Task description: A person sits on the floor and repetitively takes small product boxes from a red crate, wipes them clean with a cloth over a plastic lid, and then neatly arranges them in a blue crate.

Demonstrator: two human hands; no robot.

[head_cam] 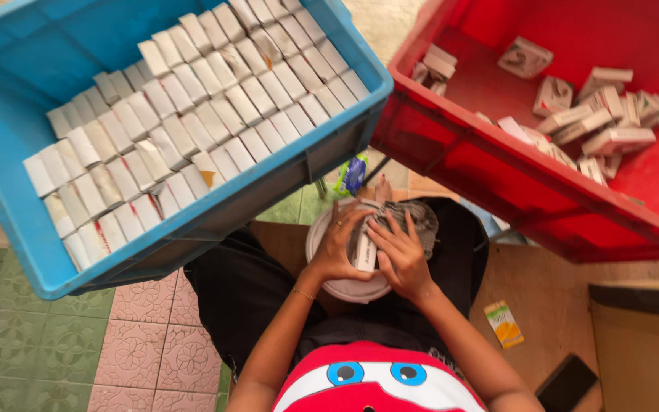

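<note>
A small white box (365, 252) sits clasped in our left hand (337, 248) and right hand (402, 255) (apparently over a white lid (345, 288)); blue crate (9, 183) packed in rows, red crate (497, 175) holding loose boxes.

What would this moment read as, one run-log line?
left hand: on small box | right hand: same box | under: white lid | sides: blue crate, red crate

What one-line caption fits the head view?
Both hands grip a small white box over a white lid, between blue crate and red crate.
</note>
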